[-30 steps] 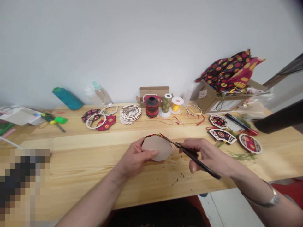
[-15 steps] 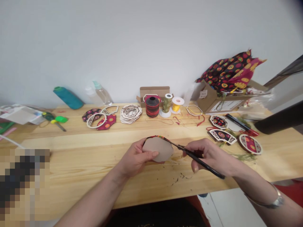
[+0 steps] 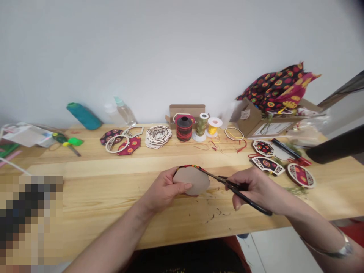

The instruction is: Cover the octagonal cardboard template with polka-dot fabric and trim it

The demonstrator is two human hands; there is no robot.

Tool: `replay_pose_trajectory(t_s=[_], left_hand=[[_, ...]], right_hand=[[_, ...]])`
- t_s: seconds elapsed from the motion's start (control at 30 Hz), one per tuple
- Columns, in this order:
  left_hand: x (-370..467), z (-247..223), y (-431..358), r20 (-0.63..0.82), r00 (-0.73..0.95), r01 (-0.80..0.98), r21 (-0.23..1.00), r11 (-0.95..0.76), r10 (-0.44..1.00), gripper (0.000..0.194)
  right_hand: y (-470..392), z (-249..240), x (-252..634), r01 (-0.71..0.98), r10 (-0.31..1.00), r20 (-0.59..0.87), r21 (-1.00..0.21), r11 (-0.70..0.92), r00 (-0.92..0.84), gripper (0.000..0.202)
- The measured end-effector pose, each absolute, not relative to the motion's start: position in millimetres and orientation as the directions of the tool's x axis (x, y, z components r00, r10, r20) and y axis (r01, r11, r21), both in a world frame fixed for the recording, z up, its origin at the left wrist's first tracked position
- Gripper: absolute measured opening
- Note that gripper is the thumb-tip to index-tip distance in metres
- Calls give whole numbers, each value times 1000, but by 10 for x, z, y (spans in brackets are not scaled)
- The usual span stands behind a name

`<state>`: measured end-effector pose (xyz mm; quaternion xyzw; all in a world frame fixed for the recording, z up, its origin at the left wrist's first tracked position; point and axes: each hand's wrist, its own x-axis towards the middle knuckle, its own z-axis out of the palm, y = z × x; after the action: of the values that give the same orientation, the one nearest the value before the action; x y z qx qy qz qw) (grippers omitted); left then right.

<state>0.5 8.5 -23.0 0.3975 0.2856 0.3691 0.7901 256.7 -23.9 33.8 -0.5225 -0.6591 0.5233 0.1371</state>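
Note:
A pale grey-beige card piece [image 3: 192, 181] with roughly rounded, angled edges is pinched in my left hand [image 3: 167, 189], thumb on its face. Patterned fabric in black, red and yellow shows along its upper edge. My right hand [image 3: 254, 189] grips black-handled scissors [image 3: 240, 191], whose blades point left and meet the fabric edge at the card's upper right. How far the blades are parted I cannot tell. Small dark fabric scraps [image 3: 217, 213] lie on the table below. Fingers of the left hand behind the card are hidden.
Along the wall stand thread spools [image 3: 184, 128], a stack of wooden cut-outs [image 3: 158, 136] and a cardboard box [image 3: 263, 123] with patterned fabric. Framed ornaments [image 3: 300, 175] lie at the right, beside a black cylinder [image 3: 338, 144]. A teal thread cone [image 3: 84, 115] leans at the back left.
The scissors and my right hand have shifted slightly right, with less blade overlapping the card's edge. My left hand still holds the card in nearly the same place.

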Motion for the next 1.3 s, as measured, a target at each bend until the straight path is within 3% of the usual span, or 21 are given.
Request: replay_pose_trajectory(t_s=[0.17,0.33,0.73,1.3], left_hand=[[10,-229,90,-162,564,-351,841,413,810,30],[14,-232,90,-172,552,-346,843,412,816,33],[7,-252,92,-147,575,-346,848,402,805,33],[6,-272,84,-142,587,-310,870,383,797,34]], right_hand=[[-252,354,2556,560,849,-321,-827,-36,-419,17],[-260,344,2562,513,843,-335,-855,-83,-421,14],[-274,339,2548,575,849,-345,-816,-61,-400,28],[-267,353,2502,634,876,-248,-769,82,-415,18]])
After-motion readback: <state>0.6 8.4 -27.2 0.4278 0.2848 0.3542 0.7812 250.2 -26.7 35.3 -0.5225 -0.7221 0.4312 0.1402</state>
